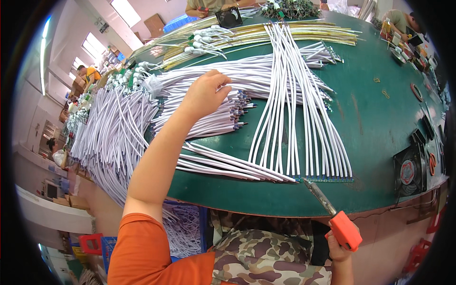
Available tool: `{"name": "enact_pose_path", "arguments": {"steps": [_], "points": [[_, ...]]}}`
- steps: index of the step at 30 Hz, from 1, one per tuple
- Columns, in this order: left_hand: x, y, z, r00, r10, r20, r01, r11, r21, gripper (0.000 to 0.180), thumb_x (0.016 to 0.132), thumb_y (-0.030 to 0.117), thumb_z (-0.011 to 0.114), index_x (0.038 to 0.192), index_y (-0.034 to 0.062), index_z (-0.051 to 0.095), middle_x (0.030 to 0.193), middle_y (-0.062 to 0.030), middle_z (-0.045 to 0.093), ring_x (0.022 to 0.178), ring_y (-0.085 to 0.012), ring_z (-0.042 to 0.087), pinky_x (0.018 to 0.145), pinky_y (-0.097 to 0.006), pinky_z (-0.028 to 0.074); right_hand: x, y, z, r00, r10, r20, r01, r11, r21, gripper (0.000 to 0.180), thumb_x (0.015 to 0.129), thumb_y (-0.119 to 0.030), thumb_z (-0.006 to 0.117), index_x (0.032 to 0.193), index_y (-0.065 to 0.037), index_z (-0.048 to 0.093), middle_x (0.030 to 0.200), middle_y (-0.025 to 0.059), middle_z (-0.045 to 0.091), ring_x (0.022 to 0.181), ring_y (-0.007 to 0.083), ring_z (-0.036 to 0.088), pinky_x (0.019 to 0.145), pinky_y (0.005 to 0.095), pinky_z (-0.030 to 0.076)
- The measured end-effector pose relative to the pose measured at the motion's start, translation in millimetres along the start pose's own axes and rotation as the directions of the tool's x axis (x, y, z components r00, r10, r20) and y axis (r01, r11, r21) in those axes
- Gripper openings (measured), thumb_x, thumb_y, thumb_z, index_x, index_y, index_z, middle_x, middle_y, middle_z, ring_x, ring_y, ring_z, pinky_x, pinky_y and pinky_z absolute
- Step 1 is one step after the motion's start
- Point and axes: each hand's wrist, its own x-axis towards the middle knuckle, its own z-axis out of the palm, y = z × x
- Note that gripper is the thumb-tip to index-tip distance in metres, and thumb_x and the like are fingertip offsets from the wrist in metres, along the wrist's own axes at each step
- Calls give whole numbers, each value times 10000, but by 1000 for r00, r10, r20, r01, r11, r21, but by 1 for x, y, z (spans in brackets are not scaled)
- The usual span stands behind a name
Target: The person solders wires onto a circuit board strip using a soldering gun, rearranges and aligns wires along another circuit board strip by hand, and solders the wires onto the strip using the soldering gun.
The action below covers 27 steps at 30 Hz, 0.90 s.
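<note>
My right hand (339, 247) grips a soldering iron (346, 230) by its red-orange handle. The iron's metal tip meets a narrow green circuit board strip (327, 180) near the table's front edge. A fan of white cables (285, 104) runs from this strip toward the far side, and more white cables (223, 164) come in to its left end from the left. Over a stack of white cables (199, 116) with dark tips, my left hand (206, 95) is raised with its fingers curled in. What its fingertips may hold is hidden.
A large pile of white cables (114, 128) hangs over the table's left edge above a blue crate (203, 228). Yellowish strips (313, 35) lie at the back. A black fan (409, 171) stands at the right. Co-workers sit across the table.
</note>
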Motion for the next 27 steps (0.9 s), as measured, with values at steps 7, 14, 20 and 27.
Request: {"name": "enact_pose_path", "arguments": {"steps": [7, 14, 20, 27], "points": [[2, -15, 25, 960, -140, 242, 148, 989, -15, 158, 876, 147, 726, 971, 21, 724, 953, -139, 655, 918, -307, 650, 832, -390, 523, 9, -6, -1, 996, -81, 45, 84, 994, -64, 163, 803, -201, 756, 851, -66, 677, 763, 60, 656, 655, 270, 650, 603, 354, 511], [1, 15, -2, 961, 272, -55, -275, 960, -53, 186, 855, -5, 735, 1020, 41, 663, 916, -105, 630, 829, -306, 632, 719, -370, 516, 8, -10, -2, 1000, -31, -2, 31, 997, -74, 161, 789, -192, 751, 840, -66, 666, 760, 70, 646, 649, 280, 644, 591, 369, 506], [-14, 111, -15, 792, 598, 123, -573, 797, -192, 469, 786, -51, 684, 1219, 129, 690, 955, -93, 630, 842, -303, 631, 719, -395, 528, 10, -4, -11, 988, -139, 62, 143, 988, -66, 290, 779, -184, 760, 1009, -27, 681, 865, 114, 687, 703, 323, 677, 643, 386, 544], [-54, 142, 33, 838, 470, 277, -241, 774, -585, 349, 838, -14, 733, 1170, 64, 656, 916, -114, 648, 816, -339, 649, 735, -405, 537, -2, 15, -27, 960, -235, 151, 257, 956, -139, 566, 778, -162, 774, 1272, 31, 574, 999, 159, 705, 770, 331, 711, 688, 404, 570]]}}
